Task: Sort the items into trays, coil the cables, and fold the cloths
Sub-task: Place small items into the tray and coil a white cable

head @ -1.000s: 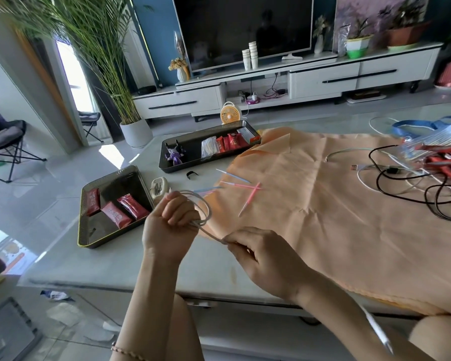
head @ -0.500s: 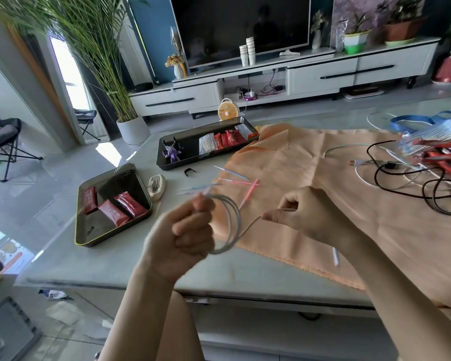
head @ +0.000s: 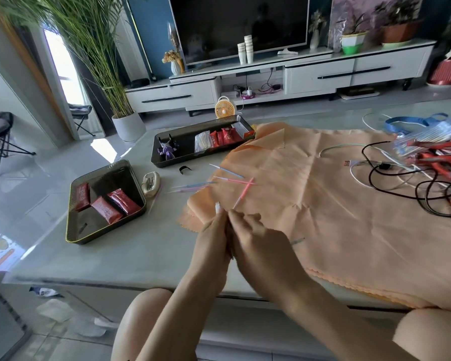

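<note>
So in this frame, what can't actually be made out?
- Head view: the cable, mostly hidden between the left hand and right hand; only its white plug pokes out, so coil and grip are unreadable.
- Pile of cables and packets: cut off by the right edge.
- Print on the red packets in the near tray: too small to read.

Glossy table (head: 130, 259): two trays (head: 73, 225) (head: 155, 152), orange cloth (head: 349, 217), cables (head: 401, 183).

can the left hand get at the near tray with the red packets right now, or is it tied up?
Probably not yet: the left hand is pressed against the right hand around the cable plug. The path to the near tray looks clear.
</note>
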A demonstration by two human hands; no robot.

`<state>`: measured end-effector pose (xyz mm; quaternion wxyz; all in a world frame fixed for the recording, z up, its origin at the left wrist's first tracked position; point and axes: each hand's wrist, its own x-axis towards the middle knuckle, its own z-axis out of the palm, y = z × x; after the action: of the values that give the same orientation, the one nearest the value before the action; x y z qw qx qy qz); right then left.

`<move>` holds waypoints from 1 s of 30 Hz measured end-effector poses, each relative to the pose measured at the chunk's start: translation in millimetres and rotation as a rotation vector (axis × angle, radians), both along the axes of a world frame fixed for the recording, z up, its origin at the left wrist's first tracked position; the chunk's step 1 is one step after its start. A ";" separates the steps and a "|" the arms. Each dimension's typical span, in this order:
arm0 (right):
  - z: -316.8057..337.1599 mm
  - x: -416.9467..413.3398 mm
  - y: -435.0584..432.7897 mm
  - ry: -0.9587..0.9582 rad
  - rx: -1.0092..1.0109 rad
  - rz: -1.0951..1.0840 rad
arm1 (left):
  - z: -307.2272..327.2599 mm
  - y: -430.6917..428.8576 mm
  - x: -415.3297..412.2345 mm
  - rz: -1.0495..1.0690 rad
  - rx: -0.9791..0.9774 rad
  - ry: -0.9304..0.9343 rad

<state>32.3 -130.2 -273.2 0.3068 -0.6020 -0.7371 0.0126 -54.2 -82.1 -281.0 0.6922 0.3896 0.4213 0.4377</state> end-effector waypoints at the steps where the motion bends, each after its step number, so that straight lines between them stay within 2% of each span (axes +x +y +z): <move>1: -2.8 -4.8 -4.4 -0.084 -0.038 -0.007 | 2.2 2.2 0.0 -0.010 -0.010 -0.071; 3: -8.0 -14.1 -12.7 -0.161 -0.028 -0.054 | 9.5 6.6 -1.5 -0.005 -0.030 -0.193; 7: -16.7 -17.3 -13.0 -0.254 0.216 0.031 | 25.0 23.7 -25.2 0.065 -0.083 -0.549; 9: -16.6 -11.2 -9.5 -0.181 0.220 0.080 | 29.5 29.0 -41.3 0.039 -0.075 -0.633; 11: -13.9 -3.5 -3.5 0.084 0.072 0.099 | 30.8 28.2 -49.3 -0.033 -0.077 -0.643; 13: -10.4 5.1 7.5 0.448 -0.149 0.053 | 29.5 25.7 -50.3 -0.112 -0.113 -0.622; 16: -0.2 17.7 20.2 1.292 -0.608 0.153 | 28.2 18.4 -40.8 -0.242 -0.171 -0.596; 17: 1.8 20.1 21.3 1.512 -0.675 0.221 | 26.9 15.2 -34.9 -0.275 -0.181 -0.577; 18: 3.4 21.8 20.7 1.637 -0.675 0.263 | 24.5 12.0 -28.3 -0.299 -0.188 -0.548; 20: 2.9 18.6 19.2 1.645 -0.533 0.224 | 19.6 6.9 -15.8 -0.335 -0.202 -0.489; 23: -3.7 10.4 19.9 1.336 -0.160 -0.033 | 13.8 2.1 0.0 -0.359 -0.217 -0.457; 25: -9.6 8.1 22.0 1.197 0.024 -0.105 | 11.6 0.0 6.9 -0.347 -0.208 -0.456; 27: -14.8 7.8 21.6 1.175 0.102 -0.128 | 9.6 -1.7 10.4 -0.314 -0.156 -0.415; 30: -17.5 7.7 21.2 1.155 0.115 -0.150 | 8.5 -2.5 12.3 -0.240 -0.102 -0.268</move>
<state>40.0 -108.9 -290.7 0.6913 -0.5304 -0.4051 0.2769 -42.0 -84.5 -272.5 0.8082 0.3396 0.2976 0.3781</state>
